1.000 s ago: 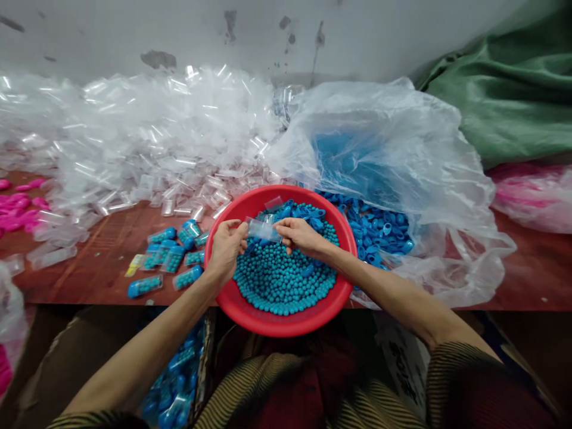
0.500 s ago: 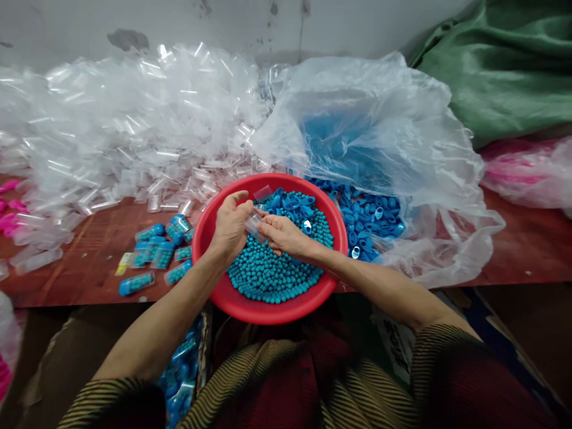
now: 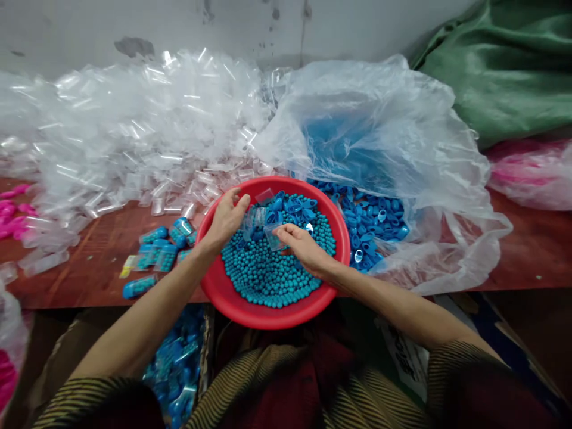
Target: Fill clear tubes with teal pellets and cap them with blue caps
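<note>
My right hand (image 3: 304, 245) pinches a small clear plastic tube (image 3: 273, 236) by its end, above the turquoise beads (image 3: 272, 280) that fill much of the red basin (image 3: 268, 319). Over the basin's left side is my left hand (image 3: 227, 217), its thumb and forefinger apart and nothing seen between them. Close to its fingertips, more clear tubes (image 3: 255, 218) lie on the beads. Blue plastic caps (image 3: 292, 205) rest in a heap at the back of the basin, and a further clear tube leans near the far rim.
Bead-filled tubes with blue caps (image 3: 154, 256) lie left of the basin. Behind is a big pile of clear tubes (image 3: 156, 131). A plastic bag (image 3: 429, 149) spills blue caps (image 3: 370, 226) on the right. Below the table edge, a box holds filled tubes (image 3: 176, 363).
My hands, earlier together around a clear tube, are now apart. The left has opened and drawn back slightly; the right now holds a tube, slightly further right. The view has shifted a little.
</note>
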A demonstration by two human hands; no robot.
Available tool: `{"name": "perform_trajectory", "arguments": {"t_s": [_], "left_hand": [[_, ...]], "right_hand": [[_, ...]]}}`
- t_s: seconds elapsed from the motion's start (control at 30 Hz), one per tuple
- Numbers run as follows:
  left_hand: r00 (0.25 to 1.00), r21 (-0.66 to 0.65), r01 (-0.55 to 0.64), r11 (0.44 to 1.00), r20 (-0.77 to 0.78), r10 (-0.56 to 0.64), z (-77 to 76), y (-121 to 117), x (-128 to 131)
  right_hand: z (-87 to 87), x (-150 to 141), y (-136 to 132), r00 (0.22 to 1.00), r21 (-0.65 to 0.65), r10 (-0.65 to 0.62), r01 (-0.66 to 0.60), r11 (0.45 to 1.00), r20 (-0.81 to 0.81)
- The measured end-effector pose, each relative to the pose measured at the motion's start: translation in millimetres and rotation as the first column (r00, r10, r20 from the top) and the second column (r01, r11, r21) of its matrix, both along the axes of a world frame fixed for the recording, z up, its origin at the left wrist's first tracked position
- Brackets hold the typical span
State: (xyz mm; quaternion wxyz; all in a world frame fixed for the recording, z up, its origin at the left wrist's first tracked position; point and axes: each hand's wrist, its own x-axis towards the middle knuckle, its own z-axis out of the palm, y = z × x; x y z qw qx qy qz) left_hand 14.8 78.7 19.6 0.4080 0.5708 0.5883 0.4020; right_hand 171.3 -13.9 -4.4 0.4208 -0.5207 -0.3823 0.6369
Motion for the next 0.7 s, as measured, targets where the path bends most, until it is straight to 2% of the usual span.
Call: {"name": "perform_trajectory", "arguments": {"t_s": [0.03, 0.07, 0.13, 0.2, 0.27, 0.33, 0.37, 0.4, 0.47, 0.5, 0.53, 0.6, 0.7], "left_hand": [[0.998, 0.086, 0.011, 0.996, -0.065, -0.005, -1.2, -5, 1], [0.994, 0.117, 0.049, 0.992, -0.104, -0.037, -2.5, -12, 4], [0.980, 0.004, 0.183, 0.983, -0.074, -0.183, -4.8, -28, 11], [0.956, -0.148, 0.293, 0.945, 0.068, -0.286, -5.8, -44, 18], [0.949, -0.203, 0.295, 0.934, 0.176, -0.261, -4.6, -54, 22], [0.953, -0.259, 0.282, 0.924, 0.190, -0.238, -2.1, -60, 20], [0.943, -0.326, 0.325, 0.888, 0.183, -0.277, -1.3, -62, 17], [0.920, -0.411, 0.391, 0.823, 0.182, -0.346, -1.7, -63, 13], [0.851, -0.579, 0.497, 0.646, 0.180, -0.494, -7.3, -67, 5], [0.825, -0.648, 0.507, 0.568, 0.173, -0.538, -12.9, -69, 3], [0.818, -0.701, 0.488, 0.519, 0.159, -0.553, -20.2, -71, 3], [0.837, -0.762, 0.425, 0.488, 0.126, -0.532, -38.2, -71, 7], [0.886, -0.759, 0.385, 0.525, 0.145, -0.441, -64.5, -60, 26]], "right_hand": [[-0.2, 3, 6, 0.999, -0.021, -0.035, 0.034, 0.999, -0.018], [-0.2, 4, 10, 0.998, -0.030, -0.046, 0.045, 0.999, -0.049], [0.3, 4, 16, 0.994, -0.001, -0.003, 0.003, 1.000, -0.113], [0.9, 5, 20, 0.993, 0.082, 0.085, -0.079, 0.994, -0.080], [0.5, 10, 26, 0.979, 0.188, 0.169, -0.189, 0.964, 0.114], [-1.8, 21, 32, 0.916, 0.254, 0.157, -0.263, 0.931, 0.370], [-3.6, 29, 36, 0.877, 0.265, 0.127, -0.274, 0.925, 0.463], [-5.7, 37, 39, 0.850, 0.267, 0.092, -0.263, 0.927, 0.518], [-9.5, 50, 41, 0.837, 0.261, 0.045, -0.220, 0.940, 0.545], [-11.0, 54, 41, 0.842, 0.260, 0.045, -0.217, 0.941, 0.537], [-11.9, 57, 40, 0.847, 0.266, 0.051, -0.223, 0.938, 0.529], [-12.6, 58, 36, 0.848, 0.296, 0.060, -0.249, 0.922, 0.527], [-12.2, 57, 30, 0.853, 0.345, 0.048, -0.260, 0.902, 0.519]]}}
